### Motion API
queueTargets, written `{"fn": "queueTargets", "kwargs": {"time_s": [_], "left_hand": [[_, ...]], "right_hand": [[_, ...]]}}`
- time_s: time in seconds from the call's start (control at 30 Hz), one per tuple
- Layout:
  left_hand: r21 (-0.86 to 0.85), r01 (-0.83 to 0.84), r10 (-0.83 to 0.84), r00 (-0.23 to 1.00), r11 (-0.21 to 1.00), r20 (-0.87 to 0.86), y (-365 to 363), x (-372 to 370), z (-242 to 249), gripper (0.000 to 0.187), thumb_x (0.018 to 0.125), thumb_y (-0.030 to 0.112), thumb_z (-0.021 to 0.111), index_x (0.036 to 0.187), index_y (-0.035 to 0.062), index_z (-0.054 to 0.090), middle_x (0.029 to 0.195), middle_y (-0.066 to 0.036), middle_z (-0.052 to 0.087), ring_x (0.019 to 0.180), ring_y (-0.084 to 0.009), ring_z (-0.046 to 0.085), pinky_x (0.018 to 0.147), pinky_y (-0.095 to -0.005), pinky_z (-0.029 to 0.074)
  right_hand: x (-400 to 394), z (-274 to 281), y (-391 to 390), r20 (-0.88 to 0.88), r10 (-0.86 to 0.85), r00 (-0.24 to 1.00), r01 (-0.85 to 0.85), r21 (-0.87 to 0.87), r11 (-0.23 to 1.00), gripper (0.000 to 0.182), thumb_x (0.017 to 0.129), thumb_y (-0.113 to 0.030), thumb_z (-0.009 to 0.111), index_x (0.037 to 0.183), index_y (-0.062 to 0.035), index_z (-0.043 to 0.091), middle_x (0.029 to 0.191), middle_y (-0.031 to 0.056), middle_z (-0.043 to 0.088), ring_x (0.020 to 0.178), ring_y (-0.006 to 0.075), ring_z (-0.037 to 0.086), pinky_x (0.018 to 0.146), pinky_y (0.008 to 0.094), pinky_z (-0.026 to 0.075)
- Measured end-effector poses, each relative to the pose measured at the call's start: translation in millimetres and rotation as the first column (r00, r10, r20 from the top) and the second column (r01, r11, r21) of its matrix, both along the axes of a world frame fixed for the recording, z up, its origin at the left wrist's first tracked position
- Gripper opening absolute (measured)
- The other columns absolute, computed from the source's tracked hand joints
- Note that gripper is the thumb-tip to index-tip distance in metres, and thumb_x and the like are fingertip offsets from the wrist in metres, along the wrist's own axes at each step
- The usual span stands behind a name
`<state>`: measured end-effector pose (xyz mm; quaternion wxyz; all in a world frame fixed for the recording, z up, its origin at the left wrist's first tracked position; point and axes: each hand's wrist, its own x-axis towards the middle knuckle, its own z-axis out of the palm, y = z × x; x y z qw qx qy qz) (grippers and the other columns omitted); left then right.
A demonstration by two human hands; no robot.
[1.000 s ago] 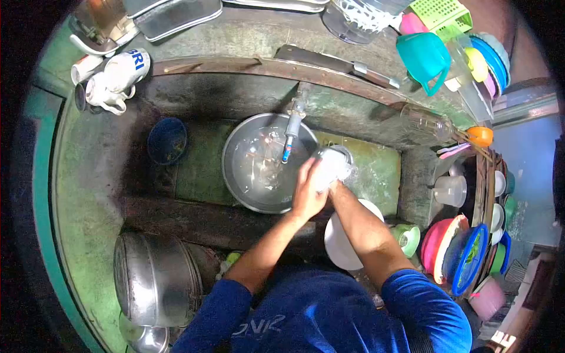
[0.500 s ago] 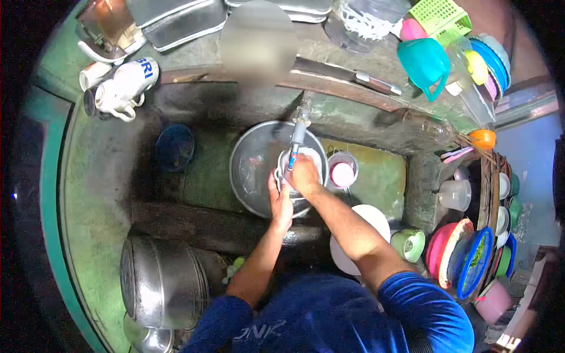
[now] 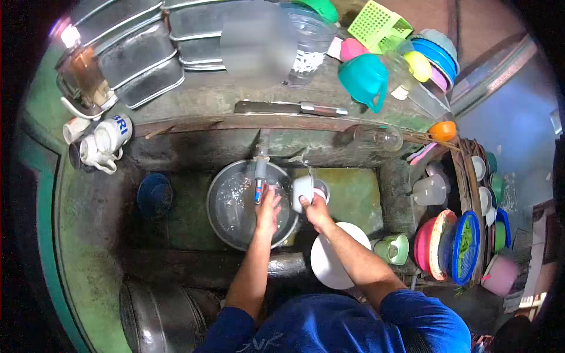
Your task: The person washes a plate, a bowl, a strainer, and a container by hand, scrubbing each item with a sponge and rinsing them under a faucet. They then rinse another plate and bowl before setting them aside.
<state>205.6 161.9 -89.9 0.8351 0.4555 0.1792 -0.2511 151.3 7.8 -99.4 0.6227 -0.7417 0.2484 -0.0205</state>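
My right hand (image 3: 318,213) grips a white cup (image 3: 302,193), tilted over the right rim of a large grey metal basin (image 3: 213,219). A splash of water (image 3: 302,157) shows just beyond the cup. My left hand (image 3: 268,210) is empty, its fingers stretched out beside the blue-tipped spout of the tap (image 3: 260,170). Water in the basin looks rippled beneath it. Partly hidden behind the cup is a small round container (image 3: 323,187).
A white round lid or plate (image 3: 335,267) lies under my right forearm, beside a light green cup (image 3: 393,249). A blue bowl (image 3: 155,195) stands at left. On the ledge lie a knife (image 3: 276,107) and a teal pitcher (image 3: 364,79). A big metal pot (image 3: 156,315) stands lower left.
The cup has moved from under the tap to the basin's right side, now in my right hand alone. My left hand has let go of it. Water splashes out beyond the cup.
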Motion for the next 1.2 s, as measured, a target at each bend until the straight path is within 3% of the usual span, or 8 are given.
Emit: {"fn": "queueTargets", "kwargs": {"time_s": [0.17,0.27,0.37,0.57,0.87,0.97,1.07,1.2], "left_hand": [[0.098,0.025,-0.010,0.987,0.995,-0.160,19.6,27.0,-85.0,0.060,0.086,0.055,0.063,0.129,0.0139,0.053,0.114,-0.009,0.061,0.108,-0.0226,0.056,0.091,-0.0440,0.043],[-0.004,0.073,-0.073,0.980,0.997,-0.184,53.2,21.3,-72.9,0.046,0.093,0.053,0.051,0.119,0.0149,0.056,0.102,-0.006,0.064,0.101,-0.0220,0.059,0.075,-0.0428,0.050],[-0.503,0.138,-0.237,0.961,0.853,-0.139,84.6,14.8,-49.7,0.035,0.096,0.036,0.051,0.121,0.0124,0.055,0.105,-0.008,0.063,0.105,-0.0241,0.059,0.074,-0.0435,0.053],[-0.131,-0.109,0.130,0.978,0.985,0.163,83.5,-11.0,-43.3,0.049,0.090,0.013,0.058,0.137,0.0100,0.044,0.129,-0.007,0.054,0.116,-0.0199,0.054,0.092,-0.0337,0.048],[-0.088,-0.440,0.446,0.893,0.894,0.061,58.7,-12.6,-56.3,0.055,0.094,0.024,0.056,0.143,0.0171,0.034,0.136,-0.010,0.048,0.122,-0.0284,0.050,0.092,-0.0521,0.048],[0.050,-0.461,0.461,0.887,0.886,0.015,50.7,-19.2,12.9,0.053,0.095,0.021,0.052,0.144,0.0135,0.033,0.139,-0.013,0.045,0.122,-0.0299,0.049,0.099,-0.0515,0.043],[0.615,-0.354,-0.022,0.855,0.705,0.518,74.6,-10.1,-96.0,0.046,0.096,0.016,0.048,0.142,0.0113,0.039,0.135,-0.015,0.049,0.116,-0.0299,0.054,0.097,-0.0469,0.046],[-0.020,-0.426,0.424,0.904,0.905,-0.053,61.3,-9.6,-16.7,0.043,0.097,0.017,0.048,0.139,0.0088,0.042,0.132,-0.014,0.052,0.110,-0.0288,0.057,0.089,-0.0434,0.048]], "right_hand": [[5.1,31.0,20.9,-0.108,0.113,0.988,0.004,0.737,0.676,0.030,0.096,-0.022,0.057,0.121,-0.0055,0.056,0.113,0.0103,0.064,0.105,0.0237,0.062,0.089,0.0414,0.053],[30.0,22.3,51.2,-0.118,0.584,0.803,-0.595,-0.114,0.796,0.032,0.091,-0.019,0.062,0.117,0.0003,0.060,0.104,0.0169,0.068,0.093,0.0254,0.066,0.086,0.0405,0.050],[31.3,37.5,76.8,-0.529,0.749,0.399,-0.865,-0.487,0.117,0.033,0.091,-0.029,0.060,0.115,-0.0064,0.063,0.107,0.0213,0.066,0.107,0.0384,0.060,0.091,0.0471,0.049],[21.7,10.4,78.6,0.039,0.846,0.532,-0.745,-0.453,0.489,0.029,0.095,-0.028,0.051,0.100,-0.0021,0.063,0.101,0.0226,0.062,0.099,0.0425,0.058,0.085,0.0510,0.046],[71.0,45.8,110.0,-0.454,0.700,0.551,-0.790,-0.553,0.264,0.033,0.088,-0.025,0.050,0.096,0.0021,0.067,0.099,0.0252,0.067,0.093,0.0375,0.067,0.078,0.0469,0.055],[74.9,31.3,109.2,-0.235,0.612,0.755,-0.654,-0.341,0.676,0.031,0.083,-0.024,0.059,0.103,-0.0010,0.064,0.097,0.0218,0.066,0.100,0.0403,0.062,0.090,0.0505,0.048],[67.2,51.1,71.4,-0.457,0.629,0.629,-0.622,-0.782,0.053,0.041,0.084,-0.025,0.060,0.116,-0.0013,0.058,0.111,0.0233,0.062,0.112,0.0397,0.056,0.102,0.0502,0.038],[46.3,46.9,55.5,-0.015,0.402,0.915,-0.250,-0.804,0.539,0.064,0.078,-0.015,0.062,0.137,-0.0011,0.041,0.137,0.0264,0.044,0.131,0.0406,0.041,0.112,0.0476,0.028]]}}
